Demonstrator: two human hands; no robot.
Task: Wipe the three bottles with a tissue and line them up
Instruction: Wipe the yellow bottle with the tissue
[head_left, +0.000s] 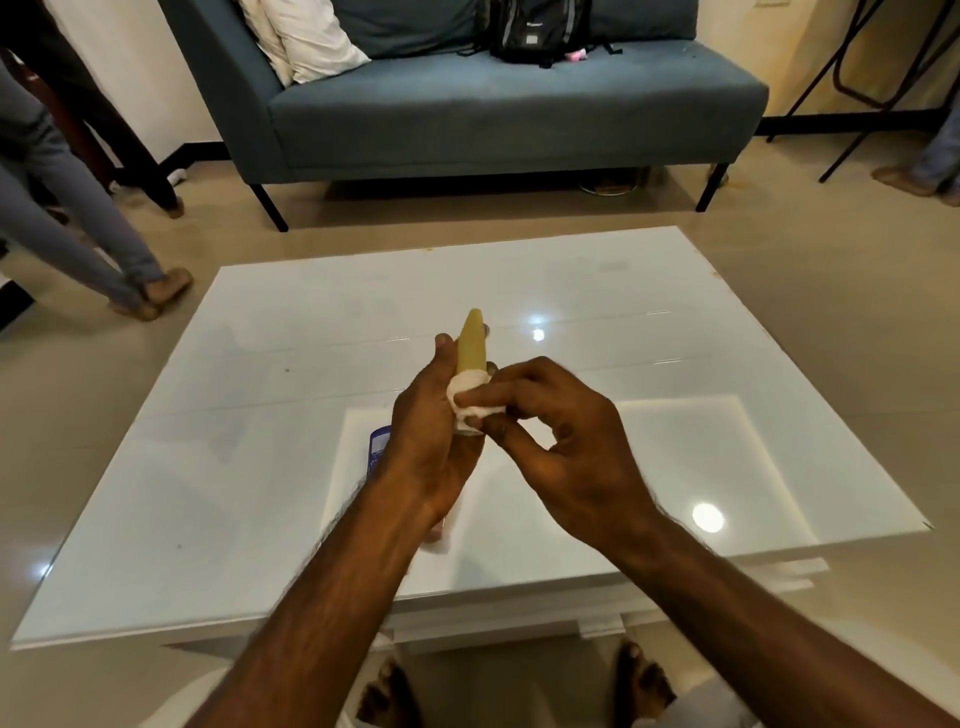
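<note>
My left hand (434, 447) grips a slim yellow bottle (471, 343) above the white glossy table (270, 415), the bottle pointing away from me. My right hand (561, 452) pinches a white tissue (470, 402) against the bottle's lower part, just below the yellow section. A blue bottle (377, 449) lies on the table, mostly hidden behind my left wrist. Under my left forearm a pale object (441, 530) shows only a sliver; I cannot tell what it is.
A blue-grey sofa (509, 109) with white pillows (306, 36) and a black backpack (540, 28) stands beyond the table. A person's legs (93, 223) are at the left, another person's feet (919, 176) at far right. My own feet (644, 680) show below the table's near edge.
</note>
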